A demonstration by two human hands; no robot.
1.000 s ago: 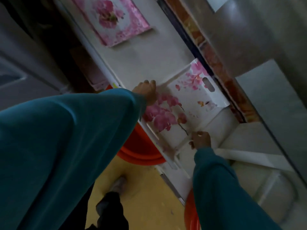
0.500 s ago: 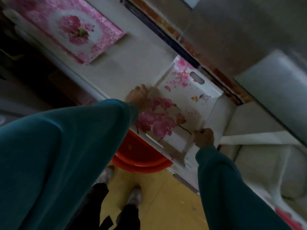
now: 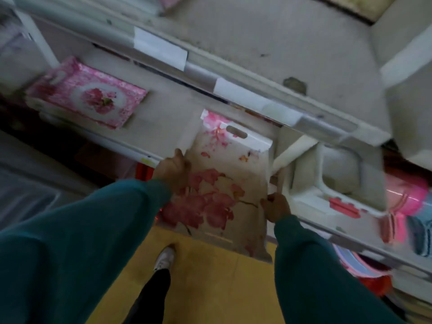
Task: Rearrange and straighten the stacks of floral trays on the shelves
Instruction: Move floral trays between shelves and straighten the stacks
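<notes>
A white tray with pink orchid print (image 3: pixel 224 183) sticks out past the front edge of the shelf (image 3: pixel 163 118), its near end over the floor. My left hand (image 3: pixel 171 170) grips its left rim and my right hand (image 3: pixel 275 208) grips its right rim. A second stack of pink floral trays (image 3: pixel 91 94) lies on the same shelf to the left, skewed to the shelf edge.
White plastic basins (image 3: pixel 336 178) sit right of the tray. An upper shelf (image 3: pixel 257 50) with paper labels overhangs it. Pink and blue items (image 3: pixel 409 206) lie at far right. Red tubs (image 3: pixel 142 170) stand below the shelf. My shoe (image 3: pixel 164 257) is on the yellow floor.
The orchid tray has been pulled out toward me, now overhanging the shelf edge, both hands still on its sides. The camera has tilted up, showing the upper shelf.
</notes>
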